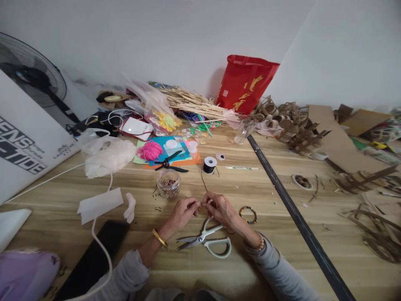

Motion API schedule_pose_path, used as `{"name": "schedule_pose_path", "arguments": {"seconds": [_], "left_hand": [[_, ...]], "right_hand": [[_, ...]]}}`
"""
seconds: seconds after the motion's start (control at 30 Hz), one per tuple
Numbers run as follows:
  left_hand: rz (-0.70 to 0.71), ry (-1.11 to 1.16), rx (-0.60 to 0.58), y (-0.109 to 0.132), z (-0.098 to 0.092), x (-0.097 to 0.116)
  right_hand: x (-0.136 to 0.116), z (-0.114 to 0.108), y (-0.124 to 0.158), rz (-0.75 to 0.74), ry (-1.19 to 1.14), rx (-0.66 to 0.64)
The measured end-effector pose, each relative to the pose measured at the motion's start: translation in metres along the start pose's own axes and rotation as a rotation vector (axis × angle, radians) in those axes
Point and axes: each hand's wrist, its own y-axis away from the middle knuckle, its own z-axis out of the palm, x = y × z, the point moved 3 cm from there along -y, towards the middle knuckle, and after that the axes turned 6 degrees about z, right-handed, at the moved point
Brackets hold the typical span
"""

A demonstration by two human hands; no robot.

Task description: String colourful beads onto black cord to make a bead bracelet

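My left hand (185, 212) and my right hand (220, 208) meet fingertip to fingertip over the table. Both are closed in a pinch on a thin dark cord (204, 184), which runs up to a spool of black cord (209, 165). Whether a bead sits between the fingertips is too small to tell. Just beyond my left hand stands a clear jar of small coloured beads (169, 184). White-handled scissors (205, 240) lie partly open beneath my hands. A beaded bracelet (248, 215) rests to the right of my right hand.
Black-handled pliers (171, 161) and pink yarn (149, 150) lie on coloured sheets. A long dark strip (294, 209) crosses the table on the right. A black phone-like slab (94, 259) and a white cable (102, 246) are at left. A red bag (247, 83) stands at the back.
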Motion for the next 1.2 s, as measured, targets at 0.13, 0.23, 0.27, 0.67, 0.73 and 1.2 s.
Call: {"name": "schedule_pose_path", "arguments": {"seconds": [0.13,0.23,0.27,0.67,0.73,1.2], "left_hand": [[-0.021,0.14,0.055,-0.002,0.0,-0.001],[-0.092,0.382,0.135,-0.003,-0.001,-0.001],[-0.121,0.469,0.157,-0.003,0.0,-0.001],[-0.263,0.993,0.337,-0.013,0.014,0.002],[-0.283,1.002,0.346,-0.015,0.019,0.001],[-0.398,1.218,0.293,-0.021,0.021,0.0]], "right_hand": [[-0.002,-0.002,0.0,-0.019,0.044,0.008],[-0.01,-0.006,0.003,-0.077,0.099,0.049],[-0.014,-0.008,0.005,-0.1,0.121,0.065],[-0.08,0.043,0.053,-0.615,0.318,-0.009],[-0.082,0.049,0.055,-0.652,0.35,0.033],[-0.077,0.053,0.05,-0.511,0.47,0.047]]}}
